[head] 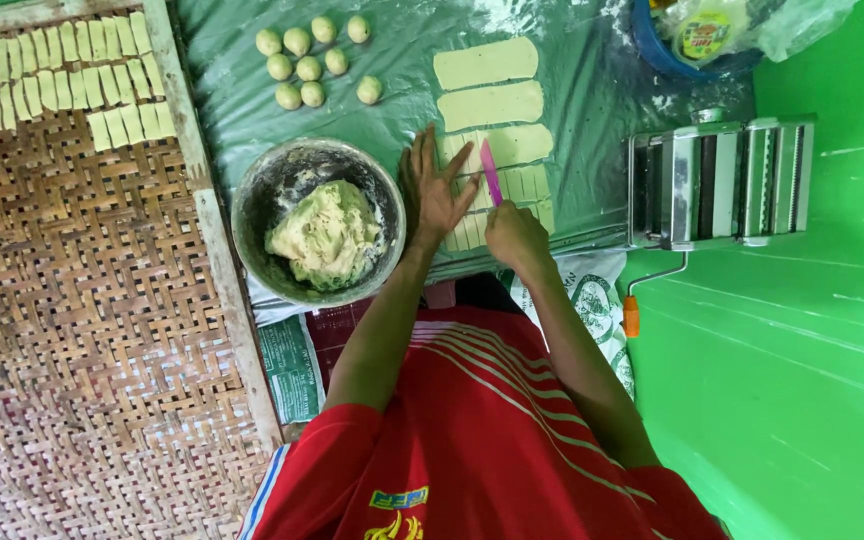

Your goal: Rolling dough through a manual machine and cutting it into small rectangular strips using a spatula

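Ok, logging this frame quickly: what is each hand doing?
Left hand: open, flat on the dough sheet.
Right hand: closed on the pink knife.

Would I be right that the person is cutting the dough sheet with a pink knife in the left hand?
Not quite: the head view shows the pink knife in the right hand. The left hand lies flat on the dough sheet.

Green plastic-covered surface (592,90): flat dough sheets (487,63), dough balls (310,60), metal bowl (252,200) with dough, pasta roller (717,180), blue tub (652,45).
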